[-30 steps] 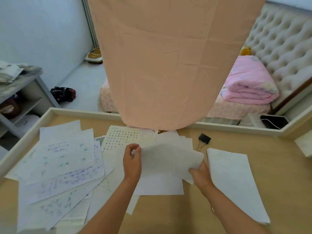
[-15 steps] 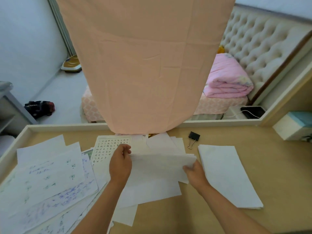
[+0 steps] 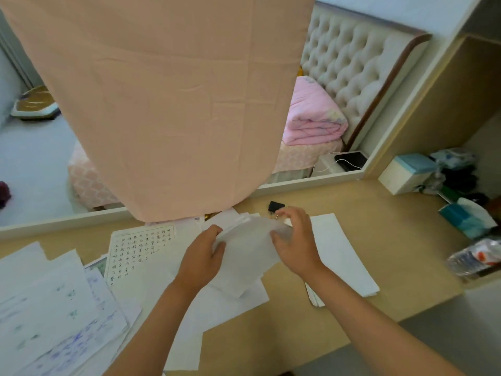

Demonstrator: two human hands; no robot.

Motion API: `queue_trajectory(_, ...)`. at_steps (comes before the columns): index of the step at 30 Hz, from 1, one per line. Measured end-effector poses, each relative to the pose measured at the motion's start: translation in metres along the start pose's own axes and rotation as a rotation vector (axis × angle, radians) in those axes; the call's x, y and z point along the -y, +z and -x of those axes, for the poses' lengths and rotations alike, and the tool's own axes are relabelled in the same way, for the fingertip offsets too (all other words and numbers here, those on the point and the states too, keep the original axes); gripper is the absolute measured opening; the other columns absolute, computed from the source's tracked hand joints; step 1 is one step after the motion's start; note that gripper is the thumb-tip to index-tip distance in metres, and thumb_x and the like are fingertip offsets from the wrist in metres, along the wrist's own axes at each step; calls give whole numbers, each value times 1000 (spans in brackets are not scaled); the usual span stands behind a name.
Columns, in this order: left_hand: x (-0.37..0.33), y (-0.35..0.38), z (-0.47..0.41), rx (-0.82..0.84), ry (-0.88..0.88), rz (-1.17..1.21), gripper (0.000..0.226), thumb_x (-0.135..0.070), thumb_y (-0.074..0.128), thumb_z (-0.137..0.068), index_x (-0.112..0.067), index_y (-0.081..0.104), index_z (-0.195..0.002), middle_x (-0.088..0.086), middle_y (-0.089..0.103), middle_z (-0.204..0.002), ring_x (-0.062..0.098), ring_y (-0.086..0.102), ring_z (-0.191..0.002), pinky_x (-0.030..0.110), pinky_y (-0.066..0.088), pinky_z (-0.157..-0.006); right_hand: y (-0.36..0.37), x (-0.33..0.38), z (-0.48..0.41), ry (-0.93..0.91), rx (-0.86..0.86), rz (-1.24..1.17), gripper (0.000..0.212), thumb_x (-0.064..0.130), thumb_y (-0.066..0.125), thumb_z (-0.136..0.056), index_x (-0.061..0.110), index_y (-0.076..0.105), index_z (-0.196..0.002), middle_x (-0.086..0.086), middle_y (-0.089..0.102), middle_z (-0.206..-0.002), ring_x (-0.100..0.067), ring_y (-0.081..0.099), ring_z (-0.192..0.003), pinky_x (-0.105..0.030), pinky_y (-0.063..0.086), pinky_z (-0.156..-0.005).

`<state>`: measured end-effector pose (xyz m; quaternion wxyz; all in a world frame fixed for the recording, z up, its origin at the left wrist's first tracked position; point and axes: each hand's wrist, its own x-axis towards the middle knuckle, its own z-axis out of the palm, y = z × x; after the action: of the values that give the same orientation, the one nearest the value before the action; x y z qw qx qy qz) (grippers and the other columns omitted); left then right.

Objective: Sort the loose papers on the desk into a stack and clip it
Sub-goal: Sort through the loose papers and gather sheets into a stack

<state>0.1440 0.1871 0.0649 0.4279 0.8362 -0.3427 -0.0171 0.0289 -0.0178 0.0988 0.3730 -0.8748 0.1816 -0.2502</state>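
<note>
A white sheet point(image 3: 246, 253) is lifted above the desk and tilted. My left hand point(image 3: 202, 257) grips its left edge and my right hand point(image 3: 295, 240) grips its right edge. Just right of my right hand lies a neat stack of white paper point(image 3: 341, 256). A black binder clip point(image 3: 275, 206) sits on the desk behind the sheet, partly hidden by my right fingers. Loose papers point(image 3: 54, 302), some with handwriting, are spread over the left half of the desk. A gridded sheet with characters point(image 3: 138, 251) lies left of my left hand.
A peach cloth point(image 3: 168, 104) hangs over the back edge of the wooden desk point(image 3: 393, 240). At the right stand a white and blue box point(image 3: 409, 172), a tissue pack point(image 3: 469, 218) and a plastic bottle point(image 3: 477, 259). A bed lies beyond the desk.
Both hands have raised the sheet and carried it right, toward the stack. My right hand has moved up near the clip. The view has swung to the right.
</note>
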Motion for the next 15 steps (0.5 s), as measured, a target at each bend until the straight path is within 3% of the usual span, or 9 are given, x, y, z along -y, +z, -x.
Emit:
queue_trajectory(3,-3,6,9,-101,-227,332,19,-12,55,-96,-23,53,-111,-12,63,-96,-1,61,-84,27,51,-67,-4,-7,8,372,-191,-140,93,19,81,-76,26,23,-149,9,29,-148,-8,29,-133,-26,32,-107)
queue_trajectory(5,-7,12,12,-143,-355,540,34,-8,55,-96,-24,52,-126,-13,63,-109,-3,62,-95,22,52,-74,-2,-18,15,575,-103,-331,105,17,82,-77,31,11,-153,9,30,-150,-11,33,-135,-35,36,-109)
queue_trajectory(6,-9,15,11,-153,-404,611,37,-7,55,-96,-23,52,-128,-12,63,-112,1,63,-99,24,52,-75,0,-27,19,601,1,-385,102,14,80,-78,32,13,-153,9,36,-145,-11,40,-131,-37,39,-108)
queue_trajectory(8,-13,21,8,-148,-505,702,37,-7,56,-95,-23,52,-128,-10,64,-112,8,64,-98,28,52,-75,0,-39,25,593,187,-360,77,10,74,-83,31,34,-145,8,55,-131,-15,55,-121,-38,48,-102)
queue_trajectory(11,-11,30,0,-99,-661,778,34,-9,57,-95,-22,55,-126,-5,66,-113,18,65,-99,36,54,-78,-9,-54,23,639,203,-319,45,7,65,-87,27,52,-125,4,64,-103,-22,64,-103,-36,55,-90)
queue_trajectory(15,-16,57,-7,15,-796,833,23,-10,52,-98,-23,60,-116,-2,68,-107,23,66,-96,40,54,-75,-25,-78,15,749,447,-350,33,14,55,-94,23,53,-126,4,64,-118,-19,62,-108,-38,52,-94)
